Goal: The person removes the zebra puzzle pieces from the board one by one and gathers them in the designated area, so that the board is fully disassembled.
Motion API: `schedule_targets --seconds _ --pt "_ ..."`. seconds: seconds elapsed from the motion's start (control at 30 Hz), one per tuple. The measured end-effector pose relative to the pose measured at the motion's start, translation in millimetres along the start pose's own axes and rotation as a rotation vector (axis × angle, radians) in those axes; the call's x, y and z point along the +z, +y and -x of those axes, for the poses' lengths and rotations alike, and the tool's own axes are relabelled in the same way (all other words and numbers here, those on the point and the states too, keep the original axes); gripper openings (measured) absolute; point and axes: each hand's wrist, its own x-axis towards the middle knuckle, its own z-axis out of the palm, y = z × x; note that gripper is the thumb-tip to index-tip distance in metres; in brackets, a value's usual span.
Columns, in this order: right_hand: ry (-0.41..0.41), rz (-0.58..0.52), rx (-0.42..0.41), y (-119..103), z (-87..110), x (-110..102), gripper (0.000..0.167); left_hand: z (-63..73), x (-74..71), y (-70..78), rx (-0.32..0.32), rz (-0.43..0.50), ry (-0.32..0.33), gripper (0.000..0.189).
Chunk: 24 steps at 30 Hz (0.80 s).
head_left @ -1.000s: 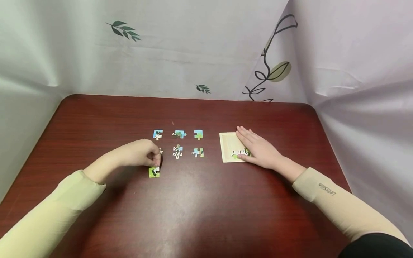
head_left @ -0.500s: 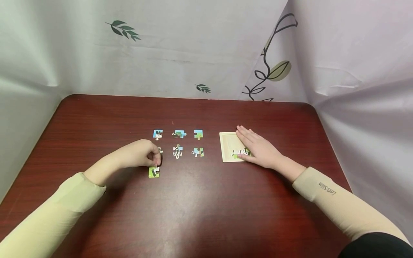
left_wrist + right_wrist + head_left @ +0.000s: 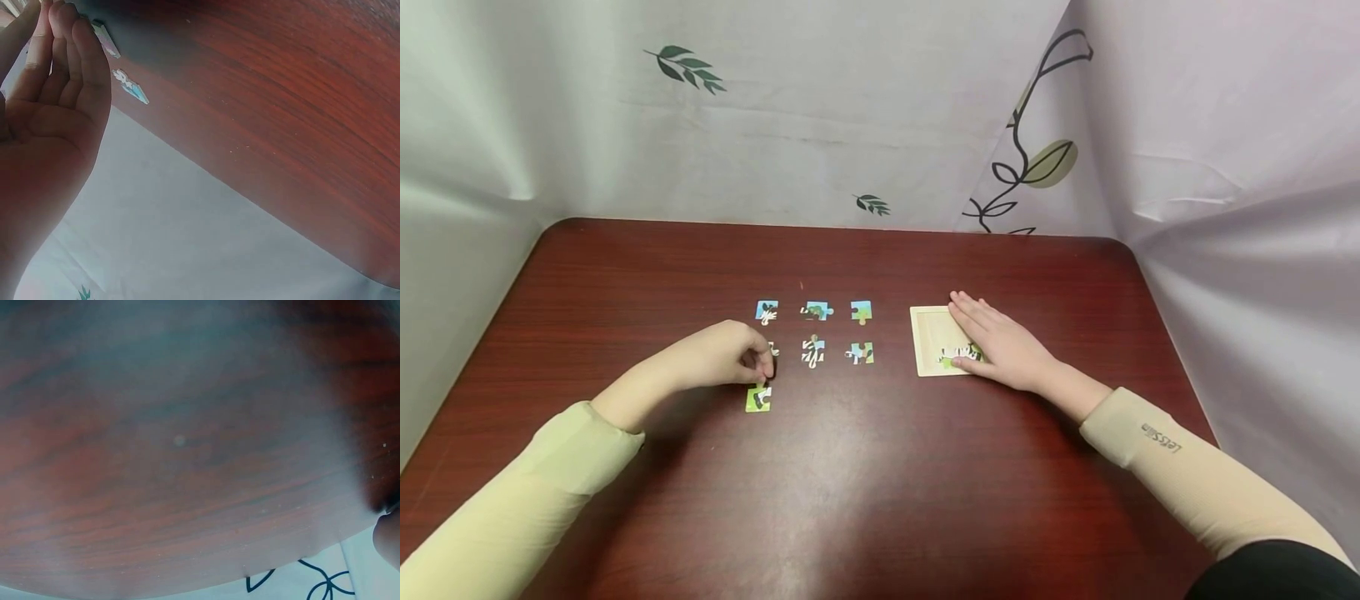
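Note:
In the head view my left hand point(image 3: 730, 354) bends down with thumb and fingertips close together at the upper edge of a green puzzle piece point(image 3: 757, 400). That piece shows a dark hoof on green and lies on the table. The hand covers most of another piece point(image 3: 775, 351) just above; I cannot tell whether the fingers grip anything. The left wrist view shows the gathered fingers point(image 3: 87, 53) beside two flat pieces. My right hand point(image 3: 1003, 346) lies with straight fingers across the right side of a square wooden puzzle tray point(image 3: 928, 329), where zebra-striped pieces point(image 3: 958, 356) show along the bottom.
Three blue-topped pieces form a back row, the middle one point(image 3: 817, 312) among them. Two more, a striped piece point(image 3: 812, 352) and a blue-green piece point(image 3: 861, 354), lie in front of it. White cloth point(image 3: 820, 125) hangs behind the dark red table point(image 3: 850, 492).
My left fingertips have shifted slightly upward, so the top of the green puzzle piece shows more. My right hand stays where it was on the tray.

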Motion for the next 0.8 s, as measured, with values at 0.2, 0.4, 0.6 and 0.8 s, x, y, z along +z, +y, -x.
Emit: schedule_targets --seconds 0.2,0.4,0.6,0.8 --pt "0.008 -0.002 -0.002 0.4 0.4 -0.1 0.089 -1.9 -2.4 4.1 0.02 0.0 0.019 0.015" --pt "0.004 -0.007 0.002 -0.4 0.5 -1.1 0.089 -9.6 -3.9 15.8 0.029 -0.019 0.025 0.012" --pt "0.0 -0.006 0.007 -1.2 1.3 -0.6 0.088 -27.4 -0.1 28.1 0.08 -0.07 0.02 0.013" --pt "-0.002 -0.002 0.011 -1.0 1.5 0.2 0.087 -42.1 1.4 41.3 0.102 -0.112 0.013 0.013"
